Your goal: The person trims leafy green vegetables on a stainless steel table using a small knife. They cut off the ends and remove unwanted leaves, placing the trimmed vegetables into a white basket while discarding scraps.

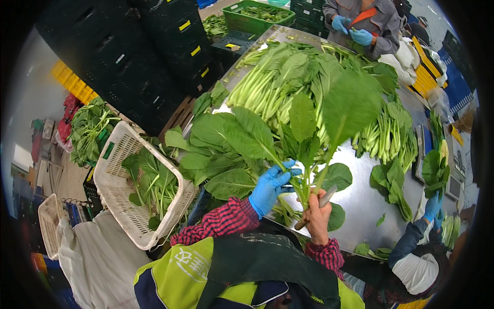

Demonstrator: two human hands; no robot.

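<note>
A bunch of leafy greens [305, 154] stands upright between my two hands, stems down and broad leaves up. My left hand [270, 189], in a blue glove, has its fingers around a stalk on the bunch's left side. Bare, my right hand [317, 216] grips the stem base together with a knife [327, 196], whose blade points up to the right and whose handle shows below the fingers. Loose large leaves [231, 154] lie left of the bunch. Beyond them a big heap of greens [285, 77] covers part of the metal table [357, 216]; a smaller pile [389, 127] lies to the right.
A white plastic basket [144, 170] with some greens stands at my left. Dark stacked crates [115, 50] rise behind it. A green crate [256, 17] is at the back. One co-worker [362, 23] stands at the far end, another [413, 255] at the right, near a scale [422, 150].
</note>
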